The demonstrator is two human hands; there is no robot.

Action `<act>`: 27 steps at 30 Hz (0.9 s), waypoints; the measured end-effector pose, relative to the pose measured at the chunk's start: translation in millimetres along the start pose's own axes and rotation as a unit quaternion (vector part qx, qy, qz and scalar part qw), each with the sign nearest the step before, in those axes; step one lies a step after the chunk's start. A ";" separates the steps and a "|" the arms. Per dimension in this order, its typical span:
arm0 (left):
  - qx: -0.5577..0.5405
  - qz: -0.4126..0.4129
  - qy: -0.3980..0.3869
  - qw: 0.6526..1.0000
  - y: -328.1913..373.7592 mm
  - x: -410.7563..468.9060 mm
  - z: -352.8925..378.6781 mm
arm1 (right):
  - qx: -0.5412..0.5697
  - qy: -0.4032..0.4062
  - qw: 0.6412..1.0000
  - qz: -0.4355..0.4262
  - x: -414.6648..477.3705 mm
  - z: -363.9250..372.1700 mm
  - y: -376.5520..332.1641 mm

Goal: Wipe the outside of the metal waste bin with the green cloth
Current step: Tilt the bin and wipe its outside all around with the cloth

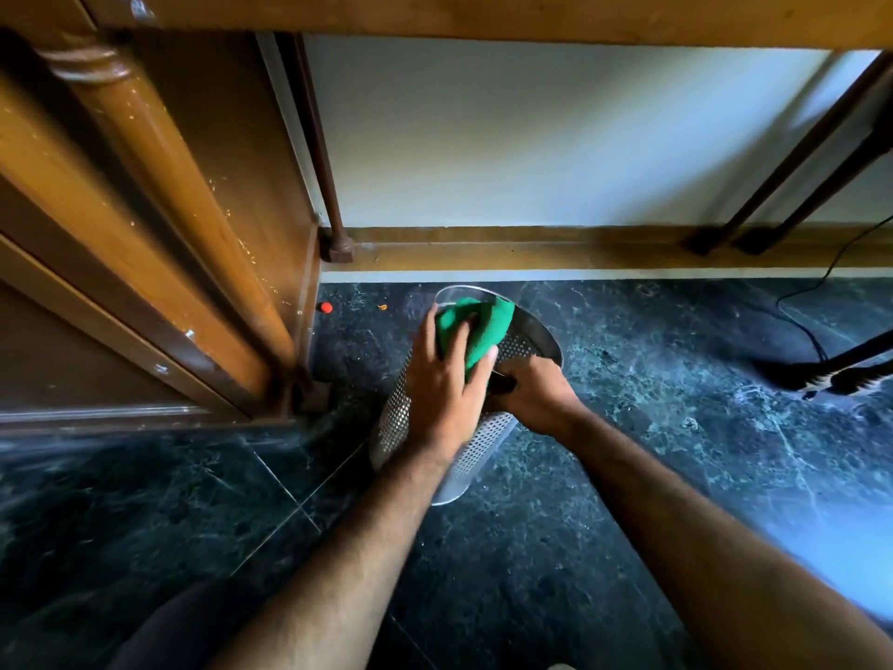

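A perforated metal waste bin (476, 444) stands tilted on the dark marble floor, its open rim leaning away from me. My left hand (442, 379) presses a folded green cloth (476, 326) against the bin's upper outside wall near the rim. My right hand (526, 394) grips the bin's side just below the rim and holds it steady. The cloth covers part of the rim, and my hands hide much of the bin's middle.
A carved wooden cabinet or door frame (159, 224) stands close on the left. A white wall with a brown skirting (531, 249) runs behind. Dark furniture legs (783, 186) and a black cable (816, 292) lie to the right. A small red object (327, 308) sits on the floor.
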State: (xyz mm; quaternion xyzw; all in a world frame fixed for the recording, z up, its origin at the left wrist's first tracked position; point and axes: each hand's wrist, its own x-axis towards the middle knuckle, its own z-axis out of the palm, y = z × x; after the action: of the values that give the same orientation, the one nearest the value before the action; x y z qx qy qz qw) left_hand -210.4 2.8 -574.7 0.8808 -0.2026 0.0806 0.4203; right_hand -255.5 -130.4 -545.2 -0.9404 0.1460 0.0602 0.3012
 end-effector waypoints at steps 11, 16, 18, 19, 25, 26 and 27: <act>-0.069 -0.403 -0.107 0.906 -79.6 -3.0 -7.0 | 0.087 -0.110 0.990 0.010 -28.1 -7.7 23.5; -0.077 -0.309 -0.049 0.947 -65.6 -30.4 3.0 | 0.114 -0.067 0.991 -0.015 -22.1 -13.1 0.4; -0.094 -0.240 -0.043 0.965 -47.1 -35.1 7.7 | 0.171 -0.019 0.985 0.012 -16.3 -10.7 -9.2; -0.102 -0.206 -0.039 0.972 -36.5 -34.6 10.1 | 0.221 -0.014 0.975 0.032 -15.2 -9.4 -10.9; -0.080 -0.166 -0.070 0.980 -2.3 20.7 22.4 | 0.430 -0.076 0.897 0.073 -21.7 -9.6 8.9; -0.081 -0.165 -0.078 0.980 -7.0 27.8 23.0 | 0.441 -0.081 0.891 0.069 -23.7 -9.0 11.9; -0.084 -0.171 -0.079 0.979 -13.0 30.6 23.5 | 0.444 -0.080 0.890 0.067 -24.8 -7.5 14.6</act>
State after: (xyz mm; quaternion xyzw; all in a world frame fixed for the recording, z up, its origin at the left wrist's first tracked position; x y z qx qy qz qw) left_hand -177.8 -16.9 -589.2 0.8677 -0.0881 -0.0795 0.4827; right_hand -283.4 -140.2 -542.2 -0.6888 0.1950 0.0843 0.6932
